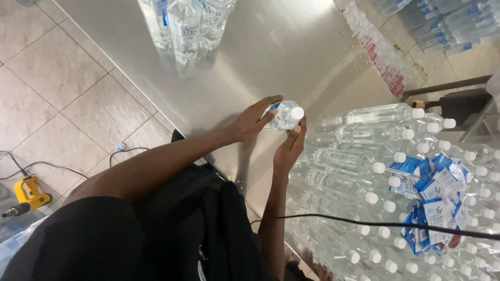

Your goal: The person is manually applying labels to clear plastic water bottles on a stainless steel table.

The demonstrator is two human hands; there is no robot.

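Both hands, left hand (255,120) and right hand (290,147), grip one bottle (284,115) over the counter (291,57); three bottles (185,23) stand far, many unlabelled bottles (354,171) wait right.

bottling workshop; unlabelled bottles (364,171), steel table (291,47)

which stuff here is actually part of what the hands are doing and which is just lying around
In hand:
- small water bottle, held by left hand and right hand
- heap of unlabelled bottles
- blue labels on the heap
- labelled bottles standing on the steel table

Lying about:
- yellow power tool on the floor
- black cable
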